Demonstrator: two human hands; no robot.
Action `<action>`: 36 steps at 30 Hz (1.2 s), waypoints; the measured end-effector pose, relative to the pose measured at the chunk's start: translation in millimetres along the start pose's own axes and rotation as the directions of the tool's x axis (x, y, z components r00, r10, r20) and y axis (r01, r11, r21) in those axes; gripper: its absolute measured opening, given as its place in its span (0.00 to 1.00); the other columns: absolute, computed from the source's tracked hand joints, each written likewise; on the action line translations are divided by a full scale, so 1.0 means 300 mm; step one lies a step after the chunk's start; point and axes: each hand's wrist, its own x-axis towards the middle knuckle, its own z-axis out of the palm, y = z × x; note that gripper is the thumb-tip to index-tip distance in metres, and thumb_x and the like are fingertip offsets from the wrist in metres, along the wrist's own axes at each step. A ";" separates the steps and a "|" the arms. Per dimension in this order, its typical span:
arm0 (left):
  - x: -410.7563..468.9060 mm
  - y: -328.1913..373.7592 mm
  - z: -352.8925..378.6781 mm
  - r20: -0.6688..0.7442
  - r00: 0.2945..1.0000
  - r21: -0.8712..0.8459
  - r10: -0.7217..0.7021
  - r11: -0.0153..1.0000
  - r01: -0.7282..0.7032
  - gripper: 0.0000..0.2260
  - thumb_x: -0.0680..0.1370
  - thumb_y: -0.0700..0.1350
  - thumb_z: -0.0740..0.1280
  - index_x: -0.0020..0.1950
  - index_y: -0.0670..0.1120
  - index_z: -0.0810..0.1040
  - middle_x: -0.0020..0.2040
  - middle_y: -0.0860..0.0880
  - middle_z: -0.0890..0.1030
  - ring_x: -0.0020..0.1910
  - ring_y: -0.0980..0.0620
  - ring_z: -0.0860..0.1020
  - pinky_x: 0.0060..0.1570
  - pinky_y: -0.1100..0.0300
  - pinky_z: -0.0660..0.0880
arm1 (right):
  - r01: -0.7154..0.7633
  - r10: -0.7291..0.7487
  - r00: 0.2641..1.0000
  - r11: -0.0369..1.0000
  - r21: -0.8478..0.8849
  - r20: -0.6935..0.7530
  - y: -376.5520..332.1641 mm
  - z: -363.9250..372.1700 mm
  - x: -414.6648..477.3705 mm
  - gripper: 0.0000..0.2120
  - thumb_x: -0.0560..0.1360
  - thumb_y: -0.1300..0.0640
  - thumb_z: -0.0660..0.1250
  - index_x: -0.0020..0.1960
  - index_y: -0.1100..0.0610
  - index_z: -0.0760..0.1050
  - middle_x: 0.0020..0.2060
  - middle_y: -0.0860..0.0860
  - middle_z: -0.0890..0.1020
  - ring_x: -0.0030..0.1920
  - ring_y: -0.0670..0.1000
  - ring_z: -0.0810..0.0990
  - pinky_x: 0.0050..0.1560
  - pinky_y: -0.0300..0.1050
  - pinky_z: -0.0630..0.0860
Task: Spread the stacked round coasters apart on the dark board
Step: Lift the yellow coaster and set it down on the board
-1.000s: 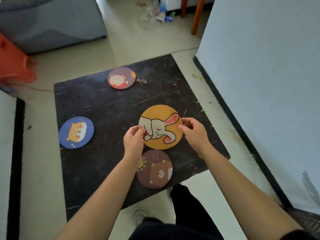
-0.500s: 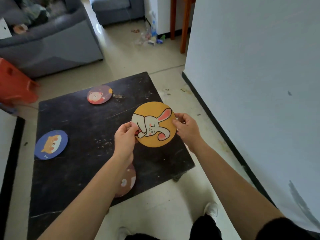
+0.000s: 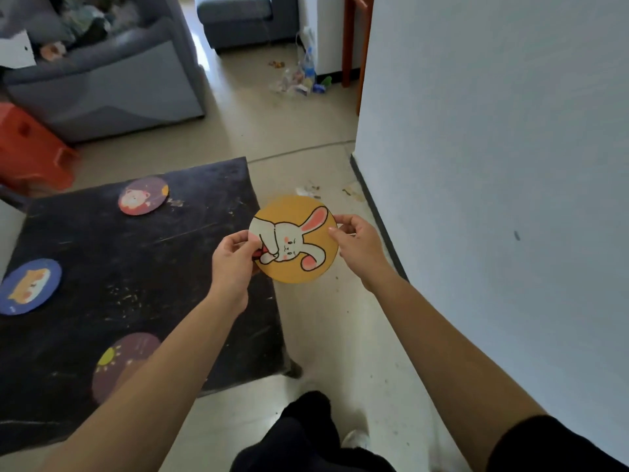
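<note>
Head view shows the left hand and the right hand pinching opposite edges of the orange rabbit coaster, held in the air just past the right edge of the dark board. A sliver of red under the left thumb suggests another coaster beneath, though that is hard to confirm. Three coasters lie on the board: the bear coaster near the far edge, the blue dog coaster at the left edge, and the purple sun coaster near the front edge, partly hidden by the forearm. The risk I see is that the held piece hangs over bare floor; a loosened pinch drops it off the board, and any hidden coaster could slip free.
</note>
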 end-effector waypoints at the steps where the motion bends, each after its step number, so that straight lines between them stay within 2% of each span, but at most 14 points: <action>1: 0.024 0.008 0.025 -0.011 1.000 -0.006 0.005 1.000 -0.005 0.09 0.79 0.41 0.66 0.58 0.45 0.77 0.50 0.46 0.84 0.46 0.50 0.83 0.42 0.56 0.80 | 0.000 0.000 1.000 1.000 -0.002 0.009 -0.005 -0.009 0.037 0.08 0.79 0.55 0.66 0.58 0.50 0.77 0.39 0.46 0.77 0.42 0.44 0.77 0.41 0.39 0.73; 5: 0.158 0.016 0.112 -0.046 0.999 -0.079 -0.014 0.997 0.011 0.09 0.78 0.41 0.66 0.58 0.44 0.78 0.50 0.45 0.85 0.47 0.49 0.83 0.43 0.54 0.80 | -0.001 0.003 0.998 0.999 -0.039 0.065 -0.027 -0.018 0.205 0.08 0.79 0.54 0.67 0.57 0.50 0.77 0.41 0.46 0.78 0.43 0.45 0.78 0.42 0.40 0.73; 10: 0.423 0.027 0.217 -0.100 0.993 -0.181 -0.058 0.983 0.039 0.06 0.77 0.41 0.67 0.54 0.47 0.79 0.46 0.46 0.86 0.41 0.52 0.84 0.35 0.59 0.79 | 0.028 -0.011 0.990 0.992 -0.120 0.142 -0.088 0.004 0.525 0.07 0.79 0.55 0.67 0.57 0.49 0.77 0.40 0.46 0.77 0.42 0.44 0.78 0.42 0.40 0.73; 14: 0.662 0.105 0.276 -0.166 0.980 -0.225 -0.114 0.971 0.075 0.05 0.77 0.42 0.67 0.52 0.48 0.79 0.43 0.48 0.86 0.41 0.49 0.82 0.44 0.50 0.79 | 0.031 0.008 0.976 0.984 -0.175 0.218 -0.188 0.083 0.805 0.06 0.79 0.56 0.66 0.56 0.50 0.76 0.40 0.46 0.78 0.41 0.44 0.78 0.40 0.38 0.73; 19: 0.854 0.235 0.220 -0.275 0.956 -0.244 -0.100 0.969 0.031 0.06 0.78 0.43 0.67 0.55 0.47 0.78 0.48 0.46 0.85 0.42 0.53 0.83 0.38 0.58 0.80 | 0.025 0.036 0.950 0.982 -0.190 0.309 -0.325 0.260 1.052 0.05 0.79 0.56 0.67 0.52 0.48 0.77 0.41 0.47 0.81 0.38 0.42 0.80 0.37 0.37 0.74; 22: 0.905 0.275 0.121 -0.389 0.914 -0.277 -0.113 0.961 0.001 0.05 0.78 0.43 0.67 0.54 0.48 0.77 0.48 0.47 0.84 0.43 0.52 0.82 0.37 0.58 0.80 | 0.047 0.037 0.909 0.980 -0.192 0.415 -0.378 0.427 1.130 0.05 0.79 0.57 0.66 0.50 0.48 0.77 0.40 0.47 0.82 0.32 0.35 0.80 0.30 0.30 0.73; 24: 0.911 0.263 0.043 -0.470 0.869 -0.323 -0.156 0.947 -0.004 0.05 0.78 0.42 0.67 0.53 0.47 0.78 0.48 0.46 0.84 0.45 0.50 0.82 0.42 0.54 0.80 | 0.065 0.054 0.862 0.974 -0.216 0.505 -0.388 0.551 1.162 0.05 0.78 0.57 0.67 0.49 0.47 0.77 0.40 0.46 0.83 0.32 0.34 0.80 0.28 0.29 0.73; 27: 0.882 0.206 -0.061 -0.600 0.764 -0.383 -0.238 0.924 -0.013 0.07 0.77 0.43 0.68 0.55 0.47 0.78 0.49 0.46 0.84 0.46 0.50 0.82 0.44 0.52 0.79 | 0.078 0.126 0.741 0.959 -0.271 0.659 -0.374 0.743 1.177 0.05 0.78 0.56 0.68 0.53 0.51 0.78 0.42 0.48 0.85 0.37 0.40 0.83 0.31 0.33 0.76; 29: 0.836 0.156 -0.112 -0.687 0.665 -0.417 -0.293 0.909 -0.029 0.08 0.77 0.43 0.69 0.55 0.47 0.78 0.48 0.47 0.84 0.45 0.52 0.81 0.39 0.57 0.78 | 0.118 0.174 0.644 0.939 -0.322 0.745 -0.357 0.866 1.155 0.05 0.77 0.55 0.69 0.53 0.49 0.78 0.43 0.47 0.86 0.40 0.42 0.84 0.32 0.34 0.76; 31: 0.783 0.101 -0.141 -0.757 0.557 -0.440 -0.343 0.897 -0.045 0.07 0.76 0.43 0.69 0.53 0.47 0.78 0.43 0.49 0.84 0.40 0.55 0.80 0.32 0.61 0.74 | 0.177 0.199 0.545 0.922 -0.343 0.815 -0.326 0.975 1.126 0.04 0.76 0.54 0.70 0.50 0.47 0.78 0.41 0.46 0.86 0.38 0.40 0.84 0.31 0.32 0.76; 33: 0.730 0.046 -0.146 -0.803 0.445 -0.465 -0.395 0.884 -0.054 0.07 0.76 0.43 0.70 0.53 0.47 0.79 0.41 0.50 0.84 0.39 0.55 0.79 0.31 0.61 0.73 | 0.252 0.237 0.429 0.895 -0.367 0.872 -0.284 1.068 1.097 0.05 0.76 0.54 0.70 0.51 0.47 0.79 0.43 0.46 0.85 0.42 0.41 0.84 0.35 0.35 0.77; 36: 0.669 -0.029 -0.110 -0.827 0.291 -0.519 -0.481 0.853 -0.064 0.10 0.76 0.43 0.70 0.57 0.45 0.78 0.47 0.47 0.84 0.42 0.53 0.80 0.34 0.60 0.74 | 0.405 0.319 0.261 0.821 -0.403 0.911 -0.217 1.160 1.064 0.11 0.77 0.56 0.67 0.58 0.50 0.80 0.49 0.46 0.83 0.50 0.46 0.81 0.45 0.41 0.77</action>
